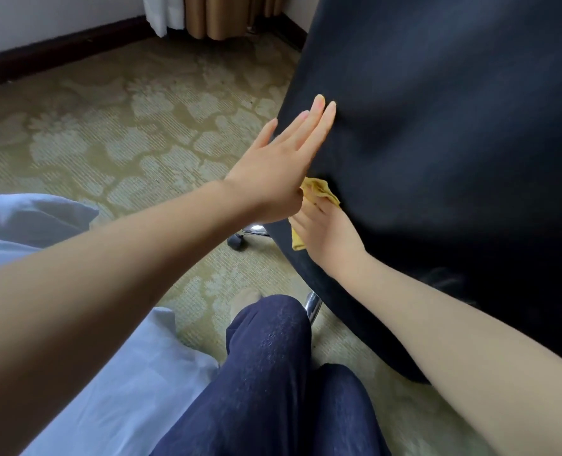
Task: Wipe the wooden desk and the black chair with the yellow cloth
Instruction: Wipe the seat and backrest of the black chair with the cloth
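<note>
Now, head view: left hand (pixel 282 159), fingers straight and flat, braces the black chair (pixel 437 126) just above the right hand (pixel 329 232), which presses the yellow cloth (pixel 319 192) to the chair's edge; its finger curl is hidden. Best practice, probably: steady the chair and wipe in overlapping strokes.

Bedroom; white bed linen (pixel 115 383) at left; patterned carpet (pixel 125 133); curtains (pixel 220 14) in corner; dark skirting (pixel 59 47).
</note>
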`<action>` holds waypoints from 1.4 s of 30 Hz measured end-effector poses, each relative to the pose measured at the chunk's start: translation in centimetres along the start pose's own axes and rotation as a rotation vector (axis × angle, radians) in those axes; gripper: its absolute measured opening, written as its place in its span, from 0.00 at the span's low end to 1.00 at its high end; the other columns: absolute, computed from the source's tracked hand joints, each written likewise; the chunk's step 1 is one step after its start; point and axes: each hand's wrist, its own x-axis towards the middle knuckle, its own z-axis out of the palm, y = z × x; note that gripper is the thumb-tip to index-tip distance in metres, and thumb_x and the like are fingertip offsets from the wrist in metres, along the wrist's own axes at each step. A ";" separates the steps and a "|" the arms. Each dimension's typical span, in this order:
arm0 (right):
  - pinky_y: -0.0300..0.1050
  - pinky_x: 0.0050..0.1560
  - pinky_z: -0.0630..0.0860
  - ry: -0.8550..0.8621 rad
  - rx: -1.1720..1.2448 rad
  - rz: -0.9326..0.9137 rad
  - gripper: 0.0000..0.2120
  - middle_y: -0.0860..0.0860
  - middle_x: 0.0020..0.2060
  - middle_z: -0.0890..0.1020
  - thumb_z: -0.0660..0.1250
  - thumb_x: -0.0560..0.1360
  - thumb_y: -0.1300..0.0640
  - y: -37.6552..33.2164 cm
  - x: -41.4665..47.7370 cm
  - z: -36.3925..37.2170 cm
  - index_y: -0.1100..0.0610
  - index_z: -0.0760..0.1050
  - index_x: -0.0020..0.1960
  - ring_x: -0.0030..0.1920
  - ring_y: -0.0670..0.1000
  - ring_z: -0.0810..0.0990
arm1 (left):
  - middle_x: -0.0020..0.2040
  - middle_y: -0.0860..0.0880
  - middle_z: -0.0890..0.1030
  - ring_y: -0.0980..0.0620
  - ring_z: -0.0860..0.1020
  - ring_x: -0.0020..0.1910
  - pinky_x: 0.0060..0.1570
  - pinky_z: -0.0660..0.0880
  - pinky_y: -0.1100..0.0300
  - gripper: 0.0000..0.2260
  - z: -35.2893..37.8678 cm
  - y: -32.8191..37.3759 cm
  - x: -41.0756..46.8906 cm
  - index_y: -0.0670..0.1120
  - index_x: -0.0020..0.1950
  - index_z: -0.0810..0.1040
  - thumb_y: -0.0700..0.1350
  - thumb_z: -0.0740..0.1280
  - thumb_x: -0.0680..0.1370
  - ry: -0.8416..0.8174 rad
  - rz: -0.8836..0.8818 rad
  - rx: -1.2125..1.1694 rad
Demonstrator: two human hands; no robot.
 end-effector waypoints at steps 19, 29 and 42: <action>0.50 0.75 0.38 0.340 0.159 0.039 0.24 0.50 0.71 0.61 0.57 0.73 0.63 1.7 -18.6 6.7 0.58 0.67 0.69 0.75 0.50 0.54 | 0.78 0.52 0.35 0.50 0.40 0.77 0.75 0.46 0.48 0.46 1.8 4.6 -1.6 0.49 0.77 0.35 0.35 0.63 0.71 0.004 -0.104 -0.136; 0.55 0.74 0.41 0.220 0.001 0.259 0.26 0.52 0.76 0.56 0.51 0.78 0.54 6.6 -15.2 0.5 0.55 0.59 0.75 0.76 0.53 0.52 | 0.78 0.51 0.36 0.51 0.40 0.77 0.74 0.45 0.50 0.46 1.8 6.6 -1.8 0.51 0.77 0.35 0.30 0.60 0.69 0.112 0.059 -0.165; 0.61 0.65 0.28 0.032 -0.024 0.058 0.35 0.61 0.76 0.41 0.46 0.81 0.46 -0.2 -7.7 2.4 0.68 0.34 0.74 0.75 0.62 0.36 | 0.78 0.50 0.36 0.50 0.45 0.78 0.73 0.49 0.51 0.50 3.1 5.6 -0.3 0.52 0.77 0.35 0.27 0.60 0.66 0.149 0.046 -0.126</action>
